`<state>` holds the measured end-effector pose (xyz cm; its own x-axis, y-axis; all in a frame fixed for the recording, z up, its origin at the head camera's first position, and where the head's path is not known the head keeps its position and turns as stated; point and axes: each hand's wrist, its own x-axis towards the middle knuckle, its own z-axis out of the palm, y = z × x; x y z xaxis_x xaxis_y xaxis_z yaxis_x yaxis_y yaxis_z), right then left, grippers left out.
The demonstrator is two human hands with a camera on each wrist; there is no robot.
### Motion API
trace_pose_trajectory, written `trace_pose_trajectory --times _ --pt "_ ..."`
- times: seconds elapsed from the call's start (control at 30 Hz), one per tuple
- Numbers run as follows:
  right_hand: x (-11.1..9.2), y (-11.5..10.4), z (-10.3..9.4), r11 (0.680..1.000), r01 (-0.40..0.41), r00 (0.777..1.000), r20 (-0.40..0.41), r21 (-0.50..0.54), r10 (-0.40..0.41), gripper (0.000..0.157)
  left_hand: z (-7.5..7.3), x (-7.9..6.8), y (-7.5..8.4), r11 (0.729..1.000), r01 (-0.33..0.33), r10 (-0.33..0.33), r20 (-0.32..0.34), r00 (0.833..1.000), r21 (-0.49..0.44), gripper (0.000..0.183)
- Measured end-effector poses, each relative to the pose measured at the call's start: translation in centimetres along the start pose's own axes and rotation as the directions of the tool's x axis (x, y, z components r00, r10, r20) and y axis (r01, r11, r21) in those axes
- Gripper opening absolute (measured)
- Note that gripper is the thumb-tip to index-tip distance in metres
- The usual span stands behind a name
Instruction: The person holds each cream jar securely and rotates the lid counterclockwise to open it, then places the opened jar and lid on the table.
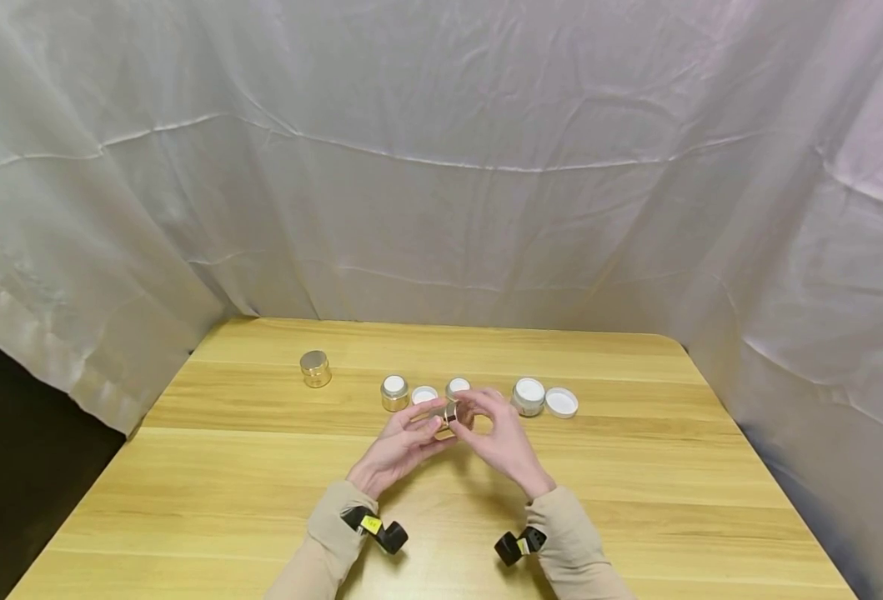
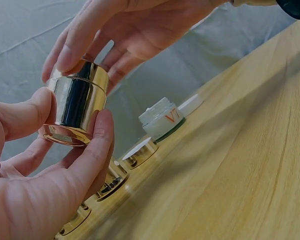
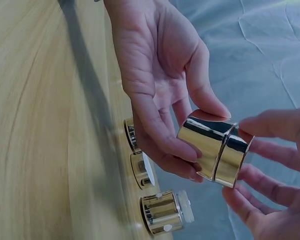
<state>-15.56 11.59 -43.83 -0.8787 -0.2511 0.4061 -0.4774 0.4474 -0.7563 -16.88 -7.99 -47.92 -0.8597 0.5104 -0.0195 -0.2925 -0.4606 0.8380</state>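
Both hands meet on a shiny gold cosmetic jar [image 1: 450, 413], raised over the table and tilted. My left hand [image 1: 399, 446] grips the jar's body, thumb on one side and fingers around the other. My right hand [image 1: 506, 442] holds the gold lid [image 3: 235, 160] from the opposite end, thumb and fingertips around its rim. A thin seam runs between lid and body in both wrist views. Just behind the hands stand a gold jar with a white top [image 1: 458, 386] and an upturned lid with a white inside [image 1: 424, 394], both partly covered.
Left of these stands another gold jar with a white top [image 1: 394, 397]. A lidded gold jar [image 1: 315, 369] is farther off at the back left. To the right, a pale glass jar [image 1: 529, 397] with red lettering sits beside a white lid [image 1: 561, 403]. Grey curtains [image 1: 441, 208] enclose the wooden table [image 1: 261, 467].
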Motion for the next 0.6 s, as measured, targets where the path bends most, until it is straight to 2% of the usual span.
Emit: trace_pose_trajectory --times 0.13,0.4,0.6 --pt "-0.04 0.02 -0.01 1.0 0.004 1.0 0.003 0.014 -0.004 0.046 -0.03 0.02 -0.01 1.0 -0.003 0.003 0.011 1.0 -0.001 0.054" --pt "-0.02 -0.19 0.04 0.997 -0.073 0.997 -0.037 0.002 0.073 0.041 0.01 -0.06 0.04 1.0 0.0 0.0 0.015 1.0 -0.005 0.056" --pt "-0.01 -0.07 0.0 0.998 -0.047 0.999 0.006 0.049 0.046 0.035 -0.04 -0.1 0.0 1.0 -0.007 0.007 0.021 1.0 -0.012 0.051"
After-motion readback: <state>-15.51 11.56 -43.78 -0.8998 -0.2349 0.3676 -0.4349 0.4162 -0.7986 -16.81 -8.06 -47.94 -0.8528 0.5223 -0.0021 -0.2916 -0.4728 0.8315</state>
